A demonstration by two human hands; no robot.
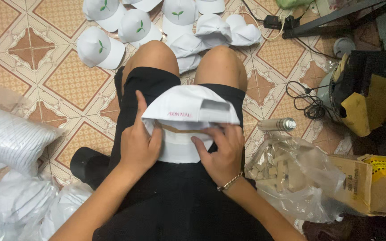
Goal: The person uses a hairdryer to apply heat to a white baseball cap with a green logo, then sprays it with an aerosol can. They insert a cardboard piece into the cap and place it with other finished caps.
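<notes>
A white cap point(188, 105) lies upside down on my lap, its back strap facing me and pink lettering on the band. My left hand point(138, 142) grips the cap's left side with the thumb up along its edge. Pressed flat on the cap's lower part, my right hand point(222, 151) has its fingers spread over the brim and inner band. A thin bracelet point(230, 182) circles my right wrist. I sit on a tiled floor in black shorts with both knees bare.
Several white caps with green leaf marks point(135, 27) lie on the floor beyond my knees. A clear plastic bag of small tan pieces point(287, 169) and a cardboard box point(367, 183) sit right. A spray can point(277, 124), cables, stacked white plastic-wrapped goods point(10, 138) left.
</notes>
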